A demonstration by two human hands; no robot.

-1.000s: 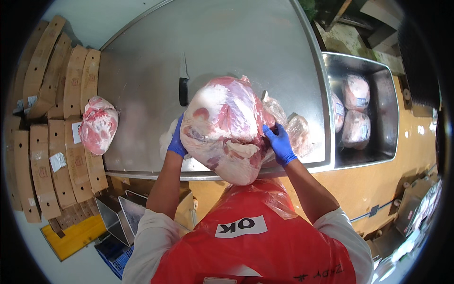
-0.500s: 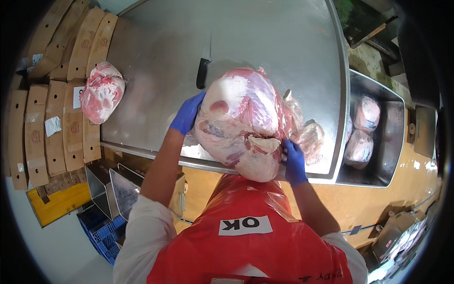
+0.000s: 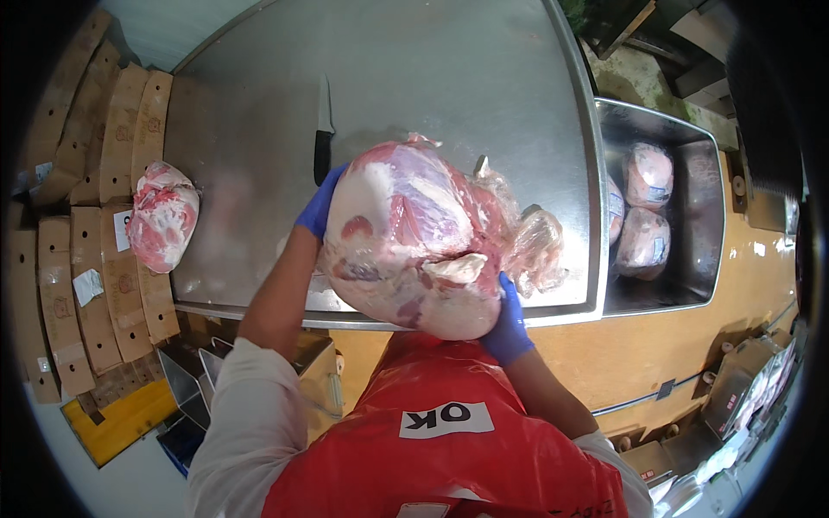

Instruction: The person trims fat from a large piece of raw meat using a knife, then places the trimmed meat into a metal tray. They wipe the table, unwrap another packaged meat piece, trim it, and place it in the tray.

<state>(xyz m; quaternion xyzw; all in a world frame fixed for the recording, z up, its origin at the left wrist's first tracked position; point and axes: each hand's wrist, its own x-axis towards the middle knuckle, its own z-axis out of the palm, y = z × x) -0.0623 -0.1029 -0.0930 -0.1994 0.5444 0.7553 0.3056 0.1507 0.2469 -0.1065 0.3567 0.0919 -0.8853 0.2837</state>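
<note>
A large raw cut of meat (image 3: 406,229), pink with white fat, rests at the table's near edge, its near end against my red apron. My left hand (image 3: 321,205), in a blue glove, holds its left side; those fingertips are hidden behind the meat. Gloved in blue too, my right hand (image 3: 508,324) grips the near right corner, its thumb side showing. Crumpled clear plastic wrap (image 3: 534,249) touches the meat's right side. Just beyond my left hand lies a knife (image 3: 324,142) with a black handle, its blade pointing away.
The steel table (image 3: 432,60) spans the middle. Another raw meat cut (image 3: 162,217) lies at its left edge beside stacked cardboard boxes (image 3: 95,285). On the right, a steel tub (image 3: 669,302) holds wrapped meat pieces (image 3: 646,177). Steel bins (image 3: 186,380) stand below left.
My right hand has slid nearer, down to the meat's near right corner. The meat has turned slightly in my hands. The whole view has shifted, with the table now further left.
</note>
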